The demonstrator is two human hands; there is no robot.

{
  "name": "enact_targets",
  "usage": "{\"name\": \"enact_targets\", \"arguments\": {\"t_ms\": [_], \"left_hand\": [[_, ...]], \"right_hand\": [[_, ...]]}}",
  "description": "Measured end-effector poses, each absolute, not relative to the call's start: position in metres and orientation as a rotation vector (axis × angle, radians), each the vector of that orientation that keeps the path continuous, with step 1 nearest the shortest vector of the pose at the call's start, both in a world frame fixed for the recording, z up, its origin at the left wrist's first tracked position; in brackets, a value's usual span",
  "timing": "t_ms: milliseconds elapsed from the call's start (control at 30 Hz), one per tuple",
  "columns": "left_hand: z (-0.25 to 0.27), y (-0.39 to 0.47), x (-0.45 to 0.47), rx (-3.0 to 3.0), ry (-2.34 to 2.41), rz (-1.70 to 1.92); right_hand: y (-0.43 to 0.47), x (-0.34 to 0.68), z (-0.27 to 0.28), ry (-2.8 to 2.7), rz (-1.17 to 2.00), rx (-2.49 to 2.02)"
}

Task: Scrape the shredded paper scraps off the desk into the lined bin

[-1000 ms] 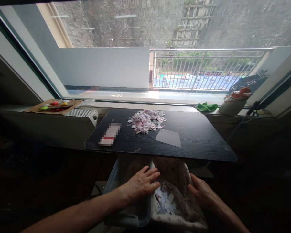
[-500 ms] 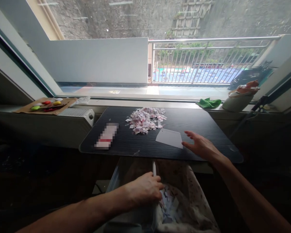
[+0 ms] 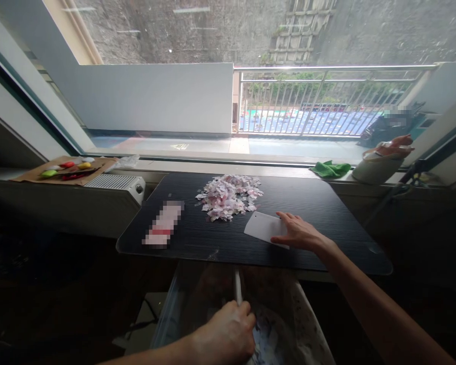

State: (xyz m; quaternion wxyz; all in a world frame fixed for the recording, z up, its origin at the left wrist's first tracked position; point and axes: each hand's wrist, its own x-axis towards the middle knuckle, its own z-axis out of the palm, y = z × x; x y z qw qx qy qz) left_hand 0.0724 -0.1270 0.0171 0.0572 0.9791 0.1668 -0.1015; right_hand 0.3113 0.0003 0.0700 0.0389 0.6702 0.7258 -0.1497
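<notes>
Fingers wide, our right hand (image 3: 298, 233) has reached the scraper (image 3: 259, 226) near the worktop's (image 3: 332, 215) front edge, putting it within grasp; our left hand (image 3: 231, 324) grips a pale strip (image 3: 237, 286).

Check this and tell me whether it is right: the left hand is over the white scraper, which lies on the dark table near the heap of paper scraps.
Wrong hand: the head view shows the right hand, not the left, over the white scraper, which lies on the dark table near the heap of paper scraps.
</notes>
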Motion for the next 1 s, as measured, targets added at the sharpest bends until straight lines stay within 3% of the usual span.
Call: {"name": "enact_targets", "arguments": {"t_ms": [267, 433, 600, 1000], "left_hand": [[0.021, -0.125, 0.075, 2.887, 0.582, -0.426], [0.022, -0.127, 0.078, 2.837, 0.628, -0.42], [0.027, -0.128, 0.077, 2.797, 0.638, -0.385], [0.03, -0.13, 0.077, 2.796, 0.65, -0.391]], "right_hand": [[0.007, 0.308, 0.069, 2.228, -0.491, 2.046], [0.007, 0.315, 0.067, 2.582, -0.69, 2.19], [0.006, 0.286, 0.075, 3.024, -0.602, 2.165], [-0.012, 0.289, 0.078, 3.0, -0.584, 2.124]]}}
